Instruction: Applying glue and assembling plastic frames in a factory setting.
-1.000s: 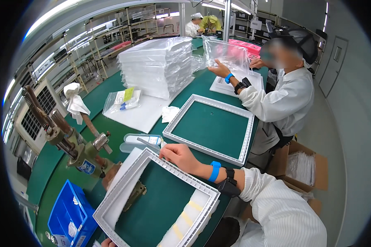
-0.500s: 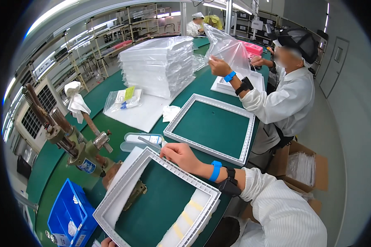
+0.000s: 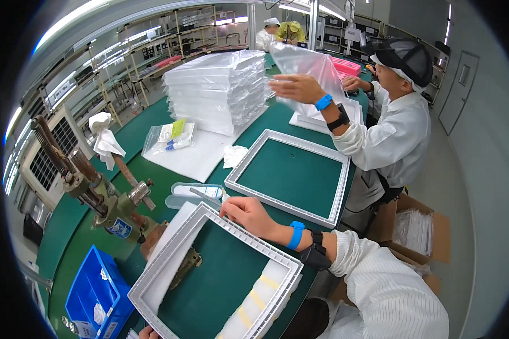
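Observation:
A white rectangular plastic frame (image 3: 279,255) with small notches along its rim lies tilted before me, resting on white foam strips (image 3: 253,302) that carry yellow tape. At its far corner my right hand (image 3: 249,216) is closed around a narrow, flat grey blade (image 3: 206,196), which points away to the left above the rim. Only a few fingers of my left hand (image 3: 148,333) show at the lower picture edge; they are bent against the frame's near left corner, and the rest is hidden.
Left stand a green hand press (image 3: 119,212) and a blue bin (image 3: 99,294). Beyond my hand are a clear plastic case (image 3: 195,195), another white frame (image 3: 285,217) and stacked wrapped packages (image 3: 215,93). A co-worker (image 3: 387,130) handles a clear bag (image 3: 311,70) at right.
The co-worker's near hand has moved left and opened out, and the clear bag has shifted with it. My own hands, the blade and the frame look the same.

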